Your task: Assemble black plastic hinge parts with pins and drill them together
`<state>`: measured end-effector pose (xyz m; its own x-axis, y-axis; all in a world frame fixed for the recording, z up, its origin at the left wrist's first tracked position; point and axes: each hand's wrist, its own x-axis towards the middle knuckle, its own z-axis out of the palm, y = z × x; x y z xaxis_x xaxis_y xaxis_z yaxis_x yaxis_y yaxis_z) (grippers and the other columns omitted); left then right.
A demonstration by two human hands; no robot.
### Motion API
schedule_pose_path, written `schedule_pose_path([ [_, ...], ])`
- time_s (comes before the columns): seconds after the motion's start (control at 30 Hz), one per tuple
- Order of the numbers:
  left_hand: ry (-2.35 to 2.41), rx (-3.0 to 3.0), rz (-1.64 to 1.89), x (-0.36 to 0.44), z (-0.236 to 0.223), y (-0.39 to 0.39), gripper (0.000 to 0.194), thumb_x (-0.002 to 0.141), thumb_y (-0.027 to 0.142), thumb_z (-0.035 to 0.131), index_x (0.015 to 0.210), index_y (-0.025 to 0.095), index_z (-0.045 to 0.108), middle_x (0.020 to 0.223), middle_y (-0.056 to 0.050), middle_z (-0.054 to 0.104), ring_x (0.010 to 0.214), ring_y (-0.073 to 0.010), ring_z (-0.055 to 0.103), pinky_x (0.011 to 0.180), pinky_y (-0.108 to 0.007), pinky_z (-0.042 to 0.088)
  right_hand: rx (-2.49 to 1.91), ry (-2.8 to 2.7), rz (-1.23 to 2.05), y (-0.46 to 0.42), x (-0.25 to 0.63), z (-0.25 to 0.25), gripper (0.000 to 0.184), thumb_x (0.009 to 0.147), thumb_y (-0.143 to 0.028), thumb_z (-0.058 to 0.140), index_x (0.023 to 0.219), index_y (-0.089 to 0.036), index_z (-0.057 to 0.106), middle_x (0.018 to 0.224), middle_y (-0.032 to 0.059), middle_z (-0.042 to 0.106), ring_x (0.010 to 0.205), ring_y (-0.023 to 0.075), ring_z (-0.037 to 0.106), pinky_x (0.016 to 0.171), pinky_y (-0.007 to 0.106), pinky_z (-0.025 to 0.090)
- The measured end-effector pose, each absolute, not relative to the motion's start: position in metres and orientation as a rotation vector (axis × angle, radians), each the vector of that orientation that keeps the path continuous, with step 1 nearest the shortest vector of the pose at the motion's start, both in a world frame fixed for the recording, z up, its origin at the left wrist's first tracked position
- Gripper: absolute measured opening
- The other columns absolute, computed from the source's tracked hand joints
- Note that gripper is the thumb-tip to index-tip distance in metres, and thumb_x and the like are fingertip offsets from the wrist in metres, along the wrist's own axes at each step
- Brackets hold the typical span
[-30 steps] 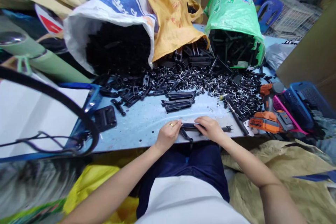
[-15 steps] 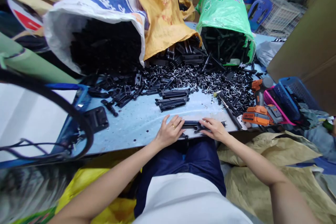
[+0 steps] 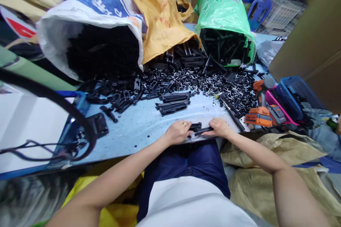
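At the table's front edge, my left hand is closed around the end of a short black plastic part. My right hand grips a second black plastic bar, its free end pointing left toward the first part. The two pieces lie close together; whether they touch I cannot tell. Just beyond my hands is a small stack of long black plastic parts. A hammer with a dark handle lies to the right of my hands.
An orange cordless drill stands at the right beside pink and blue baskets. Loose screws and black parts spread before a white sack, an orange sack and a green sack. A black cable loops at left.
My fingers were spread over the black parts and are now closed on them. The pieces have come apart into two, one in each hand. The view has shifted slightly.
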<state>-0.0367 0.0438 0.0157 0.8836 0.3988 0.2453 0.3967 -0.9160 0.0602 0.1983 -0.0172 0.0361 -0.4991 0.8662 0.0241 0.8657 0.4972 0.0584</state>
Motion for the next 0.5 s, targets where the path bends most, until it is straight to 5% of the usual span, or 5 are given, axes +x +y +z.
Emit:
schedule_pose_path([
  [0.13, 0.849, 2.827, 0.291, -0.037, 0.026, 0.054, 0.054, 0.094, 0.034, 0.02, 0.071, 0.014, 0.065, 0.062, -0.008, 0.064, 0.066, -0.0161, 0.062, 0.06, -0.025, 0.043, 1.47, 2.695, -0.134, -0.007, 0.182, 0.058, 0.064, 0.078, -0.071, 0.034, 0.066, -0.015, 0.061, 0.058, 0.0063, 0.059, 0.06, 0.0156, 0.054, 0.054, 0.025, 0.029],
  [0.5, 1.436, 2.514, -0.237, -0.02, 0.066, 0.044, 0.056, 0.093, 0.039, 0.022, 0.086, 0.01, 0.069, 0.084, -0.015, 0.07, 0.082, -0.0258, 0.066, 0.065, -0.031, 0.047, 1.607, 2.425, -0.083, 0.0, 0.147, 0.077, 0.059, 0.08, -0.063, 0.043, 0.105, -0.011, 0.056, 0.095, 0.0144, 0.063, 0.087, 0.0257, 0.057, 0.066, 0.03, 0.037],
])
